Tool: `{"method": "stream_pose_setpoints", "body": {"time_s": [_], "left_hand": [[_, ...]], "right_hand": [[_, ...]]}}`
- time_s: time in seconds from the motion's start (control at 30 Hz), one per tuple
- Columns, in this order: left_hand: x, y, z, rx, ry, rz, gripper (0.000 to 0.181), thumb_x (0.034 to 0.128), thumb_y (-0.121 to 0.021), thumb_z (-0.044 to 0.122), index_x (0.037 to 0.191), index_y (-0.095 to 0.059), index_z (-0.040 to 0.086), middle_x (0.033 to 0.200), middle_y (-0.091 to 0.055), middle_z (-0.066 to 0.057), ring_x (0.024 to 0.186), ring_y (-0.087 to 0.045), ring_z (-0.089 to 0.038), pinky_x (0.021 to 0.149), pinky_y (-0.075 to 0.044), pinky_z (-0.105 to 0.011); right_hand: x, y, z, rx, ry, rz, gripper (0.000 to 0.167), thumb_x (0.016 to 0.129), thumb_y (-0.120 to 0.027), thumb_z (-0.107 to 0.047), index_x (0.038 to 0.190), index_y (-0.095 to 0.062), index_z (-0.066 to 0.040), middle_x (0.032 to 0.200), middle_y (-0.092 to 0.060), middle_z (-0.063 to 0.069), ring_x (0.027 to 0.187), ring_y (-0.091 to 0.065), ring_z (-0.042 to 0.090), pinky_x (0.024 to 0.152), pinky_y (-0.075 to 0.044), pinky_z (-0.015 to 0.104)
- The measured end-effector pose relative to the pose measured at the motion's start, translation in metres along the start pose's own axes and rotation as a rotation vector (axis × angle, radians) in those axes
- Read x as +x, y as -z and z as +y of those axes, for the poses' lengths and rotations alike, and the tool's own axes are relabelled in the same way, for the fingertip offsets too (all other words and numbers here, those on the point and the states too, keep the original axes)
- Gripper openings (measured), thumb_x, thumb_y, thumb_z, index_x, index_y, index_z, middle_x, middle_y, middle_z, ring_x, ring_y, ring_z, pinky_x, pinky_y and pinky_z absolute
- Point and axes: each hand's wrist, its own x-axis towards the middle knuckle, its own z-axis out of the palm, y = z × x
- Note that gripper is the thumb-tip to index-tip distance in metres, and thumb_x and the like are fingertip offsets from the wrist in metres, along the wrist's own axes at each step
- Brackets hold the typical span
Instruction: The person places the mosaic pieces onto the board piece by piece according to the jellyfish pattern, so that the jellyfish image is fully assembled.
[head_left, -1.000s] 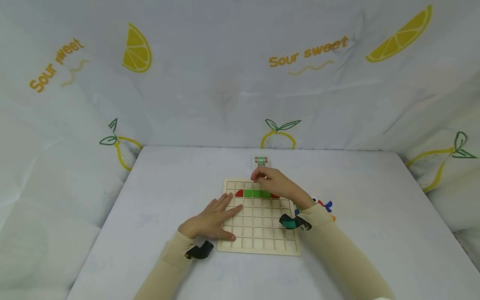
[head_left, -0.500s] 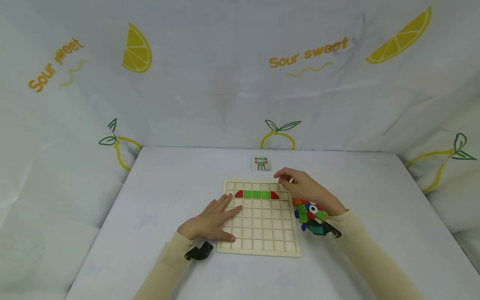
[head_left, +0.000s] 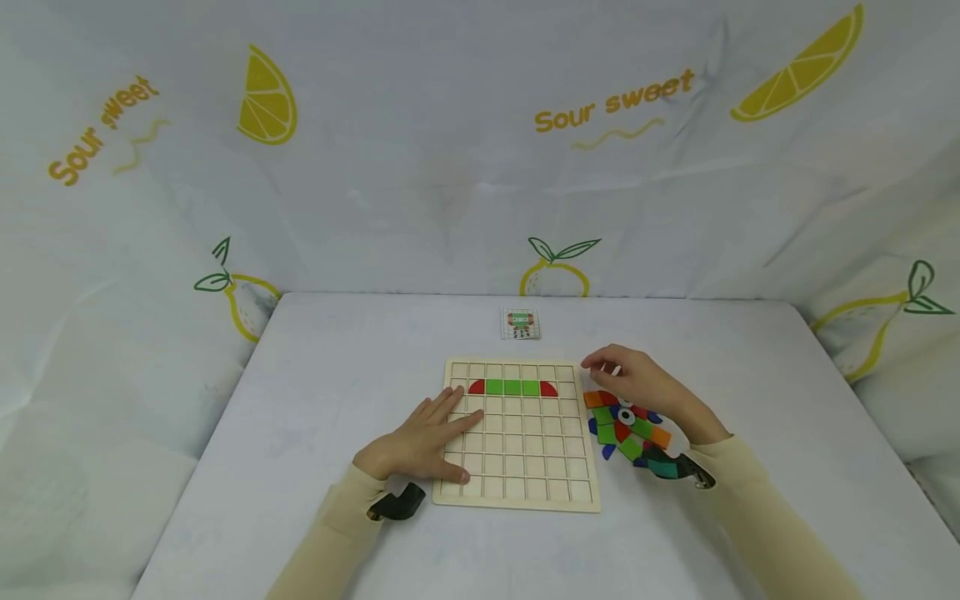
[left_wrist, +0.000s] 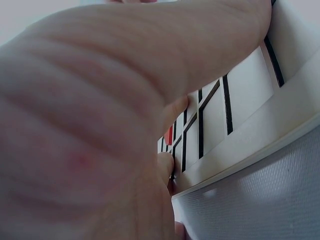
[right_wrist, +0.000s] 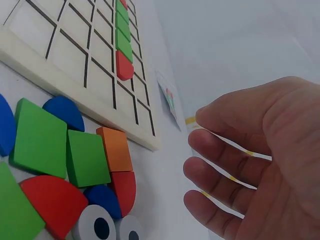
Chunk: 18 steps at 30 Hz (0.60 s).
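Moved since the last frame: my right hand [head_left: 647, 385], off the upper right corner of the gridded board [head_left: 517, 467] and out toward the far end of the loose pieces [head_left: 633, 429]. Its fingers are loosely bent, nothing in them, apart from the heap. Left hand [head_left: 416, 446] unmoved, spread flat over the board's left edge, gripping nothing. Board sits mid-bench [head_left: 345, 358]; three green squares [head_left: 512, 387] in its second row from the far side, a red rounded piece at each end. Picture card [head_left: 521, 323] lies beyond the board. Risks, as I judge them: the heap crowds the right edge, a blue piece [right_wrist: 65, 112] close against it, so a careless grab could scatter neighbours or nudge the frame. Similar shapes lie jumbled; I might pick a wrong one. Left fingertips rest near the red piece [head_left: 477, 387] at the row's left end; sliding that palm could jog it. Lifting it would leave the board unbraced. Seating in the cells: can't tell how snug.
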Motion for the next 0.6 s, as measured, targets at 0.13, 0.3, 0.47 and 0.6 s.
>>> {"method": "stream_pose_setpoints", "body": {"time_s": [0.13, 0.3, 0.47, 0.6], "left_hand": [[0.0, -0.001, -0.001, 0.006, -0.003, 0.003, 0.092, 0.086, -0.079, 0.04, 0.161, -0.03, 0.018, 0.172, 0.004, -0.015, 0.16, 0.006, -0.035, 0.127, -0.003, -0.061], [0.001, -0.001, -0.002, 0.007, 0.0, -0.001, 0.092, 0.0863, -0.079, 0.04, 0.161, -0.029, 0.018, 0.172, 0.005, -0.015, 0.16, 0.006, -0.034, 0.128, -0.002, -0.06], [0.001, -0.001, -0.001, 0.008, 0.004, -0.002, 0.092, 0.0863, -0.079, 0.04, 0.161, -0.029, 0.018, 0.172, 0.005, -0.015, 0.16, 0.007, -0.035, 0.128, -0.002, -0.06], [0.001, -0.001, -0.001, 0.009, 0.004, -0.002, 0.092, 0.0861, -0.079, 0.039, 0.161, -0.03, 0.018, 0.172, 0.004, -0.015, 0.16, 0.006, -0.035, 0.127, -0.002, -0.06]], "right_hand": [[-0.002, -0.004, 0.007, -0.013, -0.032, -0.008, 0.027, 0.101, -0.06, -0.016, 0.124, -0.066, -0.003, 0.11, -0.064, 0.011, 0.098, -0.056, 0.024, 0.08, -0.054, 0.031], [-0.004, -0.008, 0.015, -0.009, -0.046, -0.038, 0.028, 0.101, -0.061, -0.017, 0.125, -0.065, -0.002, 0.115, -0.063, 0.012, 0.102, -0.057, 0.025, 0.083, -0.057, 0.036], [-0.005, -0.012, 0.022, -0.017, -0.032, -0.061, 0.031, 0.099, -0.065, -0.019, 0.124, -0.066, -0.001, 0.117, -0.063, 0.014, 0.103, -0.059, 0.026, 0.087, -0.059, 0.04], [-0.004, -0.015, 0.025, -0.04, -0.009, -0.066, 0.03, 0.096, -0.068, -0.016, 0.121, -0.069, 0.001, 0.114, -0.064, 0.016, 0.103, -0.06, 0.027, 0.09, -0.058, 0.046]]}}
